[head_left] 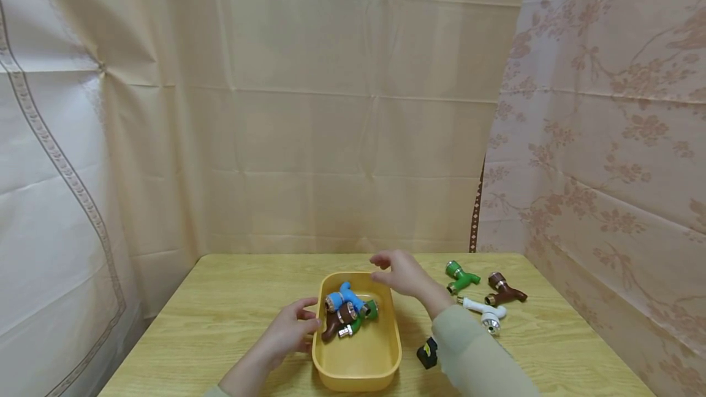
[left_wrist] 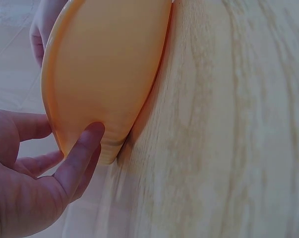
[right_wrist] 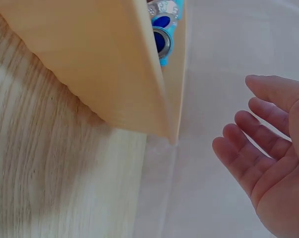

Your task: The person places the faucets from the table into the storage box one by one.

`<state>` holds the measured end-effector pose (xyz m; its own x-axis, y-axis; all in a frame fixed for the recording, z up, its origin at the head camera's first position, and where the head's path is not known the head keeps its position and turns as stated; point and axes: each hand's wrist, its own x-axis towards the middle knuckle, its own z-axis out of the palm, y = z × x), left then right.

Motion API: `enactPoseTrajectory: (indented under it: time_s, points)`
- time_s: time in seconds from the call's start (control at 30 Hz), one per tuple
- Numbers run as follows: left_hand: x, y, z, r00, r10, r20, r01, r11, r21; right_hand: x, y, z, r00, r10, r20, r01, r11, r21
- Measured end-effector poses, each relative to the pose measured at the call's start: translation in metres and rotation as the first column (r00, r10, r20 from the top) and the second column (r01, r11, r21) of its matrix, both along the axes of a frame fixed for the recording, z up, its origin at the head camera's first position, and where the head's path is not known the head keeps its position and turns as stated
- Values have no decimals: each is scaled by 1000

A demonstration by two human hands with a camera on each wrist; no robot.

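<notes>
A yellow plastic tub stands on the table. Inside it lie a blue tap, a brown tap and a green tap, heaped toward the left and far side. My left hand is at the tub's left side; in the left wrist view its spread fingers reach the outer wall. Over the far right corner of the tub hovers my right hand, palm turned inward, nothing between its loosely bent fingers. In the right wrist view, that hand is apart from the tub wall.
Right of the tub lie another green tap, another brown tap and a white tap. A black object with a yellow mark is partly hidden by the right sleeve. Curtains hang behind the wooden table.
</notes>
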<state>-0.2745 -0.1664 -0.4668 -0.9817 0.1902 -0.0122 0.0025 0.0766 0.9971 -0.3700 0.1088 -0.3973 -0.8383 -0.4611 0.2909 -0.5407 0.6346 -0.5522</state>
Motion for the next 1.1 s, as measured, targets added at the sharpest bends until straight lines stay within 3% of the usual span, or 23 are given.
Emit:
enactPoseTrajectory:
  time_s: [0.3,1.1]
  points:
    - [1,1,2,1000,-4,16,4,1000,-2,4,9,6,998,-55,11,55,998,-30]
    - [0,1,2,1000,4,18,-4,1000,-24,11,44,12,997,-67,-26,64,994,-84]
